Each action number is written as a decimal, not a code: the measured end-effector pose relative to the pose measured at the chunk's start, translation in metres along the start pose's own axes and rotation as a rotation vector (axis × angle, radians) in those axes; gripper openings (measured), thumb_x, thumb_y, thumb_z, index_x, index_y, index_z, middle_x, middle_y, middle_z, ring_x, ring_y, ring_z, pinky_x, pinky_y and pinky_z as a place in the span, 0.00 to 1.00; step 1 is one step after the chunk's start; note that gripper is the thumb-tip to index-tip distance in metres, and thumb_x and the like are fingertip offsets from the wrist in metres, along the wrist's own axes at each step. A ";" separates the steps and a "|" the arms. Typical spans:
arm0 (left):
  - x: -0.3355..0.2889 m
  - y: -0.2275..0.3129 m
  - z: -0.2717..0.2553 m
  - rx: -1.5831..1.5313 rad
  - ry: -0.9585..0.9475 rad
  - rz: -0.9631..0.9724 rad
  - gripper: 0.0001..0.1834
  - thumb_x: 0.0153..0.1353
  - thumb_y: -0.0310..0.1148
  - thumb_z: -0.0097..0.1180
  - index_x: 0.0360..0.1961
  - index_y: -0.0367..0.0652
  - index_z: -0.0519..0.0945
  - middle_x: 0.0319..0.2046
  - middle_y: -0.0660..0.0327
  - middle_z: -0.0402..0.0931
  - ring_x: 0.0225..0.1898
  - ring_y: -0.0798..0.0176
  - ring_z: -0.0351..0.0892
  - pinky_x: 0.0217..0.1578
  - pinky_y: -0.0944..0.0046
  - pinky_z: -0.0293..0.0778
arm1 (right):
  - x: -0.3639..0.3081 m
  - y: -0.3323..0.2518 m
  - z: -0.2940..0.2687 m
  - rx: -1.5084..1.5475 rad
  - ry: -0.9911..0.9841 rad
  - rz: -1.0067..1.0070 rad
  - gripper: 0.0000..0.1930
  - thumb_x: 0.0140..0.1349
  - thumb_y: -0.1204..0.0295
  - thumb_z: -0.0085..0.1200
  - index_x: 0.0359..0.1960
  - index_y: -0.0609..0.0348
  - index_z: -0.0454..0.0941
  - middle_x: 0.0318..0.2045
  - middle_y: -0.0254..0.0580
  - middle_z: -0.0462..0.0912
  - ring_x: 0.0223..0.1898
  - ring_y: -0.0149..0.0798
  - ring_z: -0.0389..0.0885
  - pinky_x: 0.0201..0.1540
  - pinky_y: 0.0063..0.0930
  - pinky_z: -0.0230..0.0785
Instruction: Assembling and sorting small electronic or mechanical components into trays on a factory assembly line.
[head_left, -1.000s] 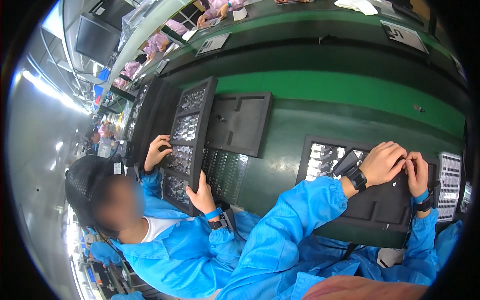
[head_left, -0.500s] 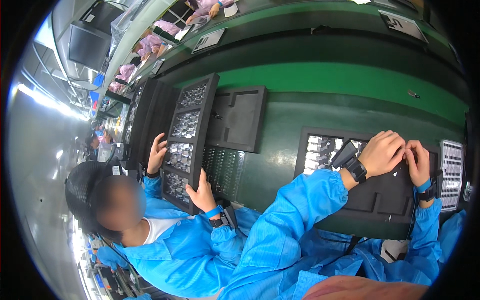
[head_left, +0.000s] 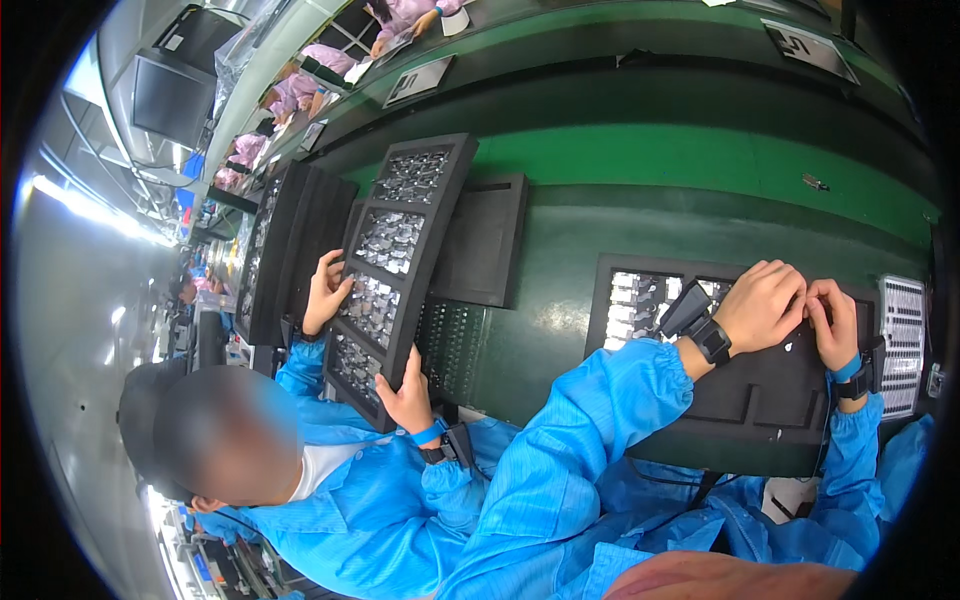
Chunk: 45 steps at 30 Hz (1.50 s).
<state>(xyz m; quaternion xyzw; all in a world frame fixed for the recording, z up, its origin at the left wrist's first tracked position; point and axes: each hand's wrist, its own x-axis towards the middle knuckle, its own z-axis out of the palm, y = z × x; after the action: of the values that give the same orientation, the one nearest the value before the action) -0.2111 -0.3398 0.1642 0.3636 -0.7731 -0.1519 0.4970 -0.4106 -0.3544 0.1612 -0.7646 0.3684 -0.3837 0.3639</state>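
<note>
Black foam tray point(head_left: 770, 400) is lying flat on the green desk point(head_left: 640, 160) right in front of the person, and both hands are working at its far edge. Left hand point(head_left: 765, 305) and right hand point(head_left: 830, 320) are sitting close together, fingers curled and pinching at something tiny between them; what it is, I cannot tell. Judging by that, a small part is being seated or picked at the tray, so the next move is calling for a fine, steady fingertip grip. Just beside the left hand, small metal parts point(head_left: 640, 300) are showing in open pockets. To the left, a co-worker is holding a long parts tray point(head_left: 395, 260) with both hands.
</note>
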 end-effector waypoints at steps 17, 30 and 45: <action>0.006 0.009 -0.009 -0.020 -0.042 -0.049 0.07 0.59 0.31 0.61 0.32 0.40 0.76 0.32 0.58 0.78 0.36 0.50 0.78 0.40 0.54 0.73 | 0.003 -0.008 -0.004 0.073 -0.031 0.023 0.02 0.68 0.79 0.49 0.37 0.66 0.72 0.25 0.38 0.77 0.25 0.27 0.74 0.29 0.20 0.66; 0.010 0.012 -0.006 -0.097 0.004 -0.052 0.06 0.59 0.28 0.61 0.34 0.39 0.77 0.32 0.56 0.79 0.37 0.49 0.79 0.40 0.54 0.74 | 0.006 -0.013 -0.006 0.080 -0.025 -0.014 0.02 0.68 0.80 0.51 0.37 0.67 0.73 0.27 0.41 0.79 0.27 0.31 0.78 0.31 0.23 0.69; 0.008 0.006 -0.007 -0.034 -0.052 -0.079 0.07 0.54 0.25 0.61 0.33 0.40 0.76 0.33 0.56 0.79 0.38 0.49 0.79 0.42 0.54 0.75 | 0.010 -0.013 -0.006 -0.024 0.011 -0.096 0.03 0.63 0.79 0.57 0.37 0.66 0.78 0.29 0.40 0.79 0.24 0.32 0.75 0.27 0.24 0.65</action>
<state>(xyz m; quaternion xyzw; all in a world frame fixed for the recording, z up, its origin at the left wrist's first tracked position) -0.2094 -0.3400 0.1762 0.3811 -0.7681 -0.1939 0.4767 -0.4076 -0.3588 0.1780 -0.7836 0.3380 -0.4003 0.3338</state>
